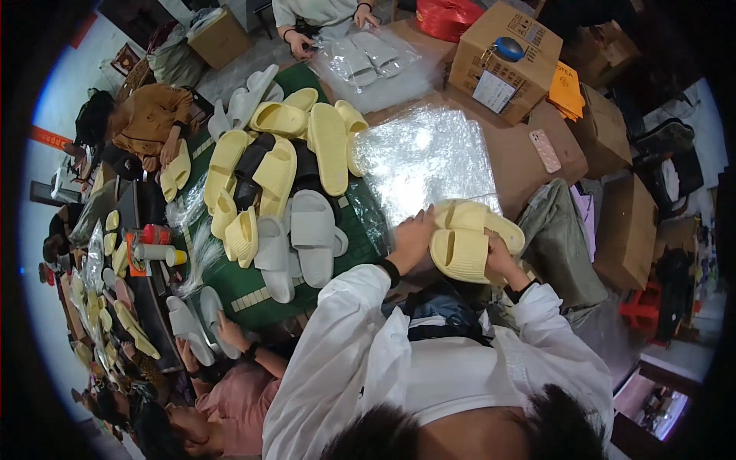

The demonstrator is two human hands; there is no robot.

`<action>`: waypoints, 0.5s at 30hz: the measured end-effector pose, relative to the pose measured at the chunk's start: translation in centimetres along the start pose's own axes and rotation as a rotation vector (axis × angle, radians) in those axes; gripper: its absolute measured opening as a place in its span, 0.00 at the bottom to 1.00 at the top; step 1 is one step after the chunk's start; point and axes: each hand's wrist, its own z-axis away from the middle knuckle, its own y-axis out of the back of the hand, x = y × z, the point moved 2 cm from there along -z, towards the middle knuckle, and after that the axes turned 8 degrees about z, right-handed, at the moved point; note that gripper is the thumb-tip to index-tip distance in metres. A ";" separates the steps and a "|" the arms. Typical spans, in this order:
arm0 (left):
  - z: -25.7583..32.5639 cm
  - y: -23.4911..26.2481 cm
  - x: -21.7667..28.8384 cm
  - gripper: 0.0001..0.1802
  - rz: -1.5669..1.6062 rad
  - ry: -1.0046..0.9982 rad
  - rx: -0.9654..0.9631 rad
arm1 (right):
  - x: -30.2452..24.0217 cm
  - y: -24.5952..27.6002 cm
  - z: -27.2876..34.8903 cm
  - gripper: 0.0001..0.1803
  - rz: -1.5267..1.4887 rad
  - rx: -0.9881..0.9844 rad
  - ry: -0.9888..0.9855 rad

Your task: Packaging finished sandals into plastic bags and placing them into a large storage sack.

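Note:
A pair of pale yellow slippers (464,255) is in my right hand (502,259), whose fingers wrap round the side of the near one. The two slippers lie close together, one behind the other, over the near right corner of a stack of clear plastic bags (424,149). My left hand (414,236) rests at the near edge of that stack, fingers stretched toward the slippers' left side. Whether its fingertips touch the slippers or the plastic I cannot tell. To the left, a heap of yellow slippers (330,149), grey slippers (313,241) and black slippers (307,167) covers the green table mat (222,268).
Across the table, a person's hands (299,44) hold a clear bag with grey slippers (354,63). At lower left another person's hands (230,333) handle grey slippers. A cardboard box (502,65), an orange packet (566,90) and a pink phone (544,150) are on the right.

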 end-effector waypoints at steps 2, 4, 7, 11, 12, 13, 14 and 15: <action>-0.3 0.7 1.1 0.24 0.022 -0.030 -0.007 | 4.4 0.9 -0.1 0.15 0.317 0.084 0.121; 0.0 1.8 1.3 0.23 0.115 -0.002 0.063 | 4.6 0.9 -0.4 0.16 0.473 0.062 0.218; 0.9 1.7 1.7 0.21 0.143 0.071 -0.025 | 4.6 0.4 -0.6 0.12 0.628 0.073 0.217; 1.8 1.6 3.4 0.21 -0.009 -0.020 0.059 | 2.8 -1.3 -1.2 0.07 0.918 0.038 0.379; 1.7 1.7 4.0 0.22 -0.091 -0.046 0.079 | 2.1 -1.5 -1.2 0.06 0.953 0.098 0.470; 1.6 1.9 4.3 0.24 -0.035 -0.029 0.031 | 2.5 -1.7 -1.3 0.07 0.958 0.127 0.435; 1.5 2.0 4.8 0.24 -0.033 -0.034 0.029 | 2.9 -1.7 -1.3 0.07 0.961 0.130 0.431; 1.4 2.4 5.2 0.25 -0.069 -0.042 0.050 | 3.0 -1.7 -1.5 0.07 0.943 0.120 0.397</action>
